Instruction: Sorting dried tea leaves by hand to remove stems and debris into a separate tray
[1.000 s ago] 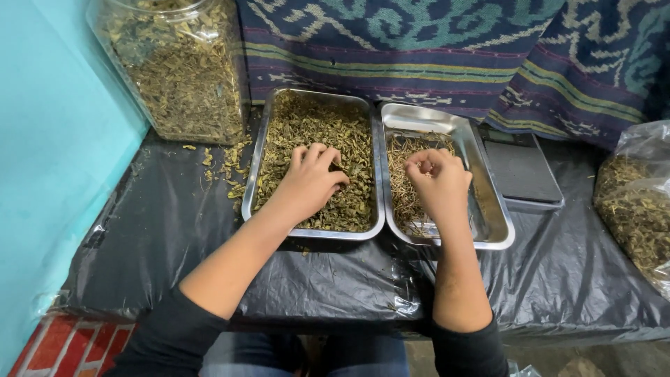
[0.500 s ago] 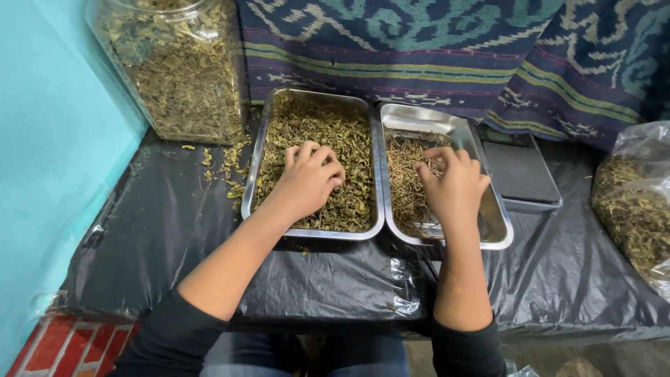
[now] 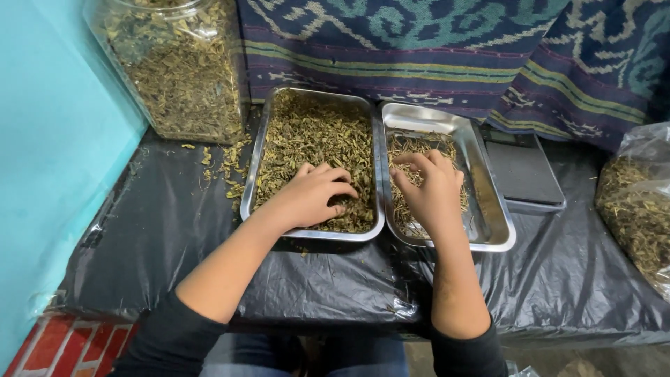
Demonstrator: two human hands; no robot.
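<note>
- So the dried leaves are heaped in the left steel tray, filling it pretty much edge to edge, greenish-brown and crumbly.
- My left hand sits right on top of that heap at the near end of the tray, palm down, fingers curled into the leaves. Grip there is half closed, kind of raking, and I honestly can't tell if anything is actually pinched in it.
- The right steel tray is touching the left one side by side, and it only has a thin layer of pale stems toward its far and left part, bare metal showing along the right.
- My right hand hovers over that tray's near half, fingers drawn together and pointing left and down. Fingertips look bunched, but whether there's a stem between them is too small to make out.
- Both hands are close together, just either side of where the two trays meet.
- Everything sits on a surface covered with black plastic sheet, with some loose leaf bits spilled just left of the left tray.
- Far left there's a big clear jar full of the same kind of leaf.
- Right of the trays is a flat dark scale-looking thing, and past it a clear plastic bag of more leaf.
- Patterned blue cloth along the back, turquoise wall on my left.
</note>
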